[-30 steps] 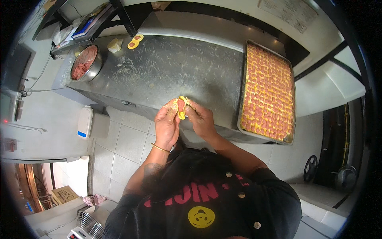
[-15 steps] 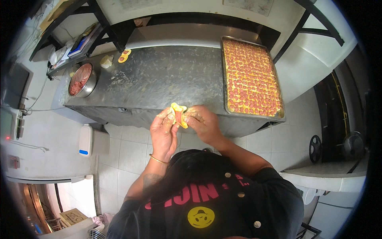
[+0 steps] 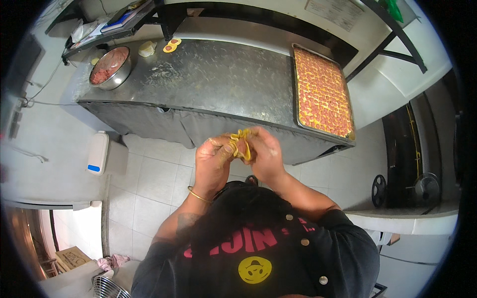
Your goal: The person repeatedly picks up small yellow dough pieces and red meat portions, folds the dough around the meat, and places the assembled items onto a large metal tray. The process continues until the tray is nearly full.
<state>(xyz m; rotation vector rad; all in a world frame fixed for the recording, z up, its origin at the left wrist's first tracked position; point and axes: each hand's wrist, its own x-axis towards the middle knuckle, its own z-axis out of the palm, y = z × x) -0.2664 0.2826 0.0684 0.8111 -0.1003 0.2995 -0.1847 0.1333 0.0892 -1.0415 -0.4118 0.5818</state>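
Observation:
Over the floor just short of the counter's front edge, both of my hands are around a yellow-wrapped dumpling (image 3: 242, 145). Its thin wrapper is pleated at the edge, and pinkish meat shows in its middle. My left hand (image 3: 212, 161) grips it from the left with thumb and fingers closed. My right hand (image 3: 267, 154) presses on its other side, the fingers bent and partly hidden. At the counter's far left, a steel bowl (image 3: 118, 77) holds pink minced meat. Two yellow wrapper rounds (image 3: 170, 48) topped with meat lie near the back, beside a whitish lump (image 3: 147, 48).
A large metal tray (image 3: 296, 94) packed with rows of similar dumplings lies on the right of the dark counter (image 3: 223, 79). Grey cloth (image 3: 144, 113) hangs below its front edge. A white bin (image 3: 99, 154) stands on the left. Black shelf brackets (image 3: 397, 54) jut out above.
The wrapper was flatter and more open; now its edges are gathered up around the meat. My right hand has curled in closer. The view has turned and shifted slightly.

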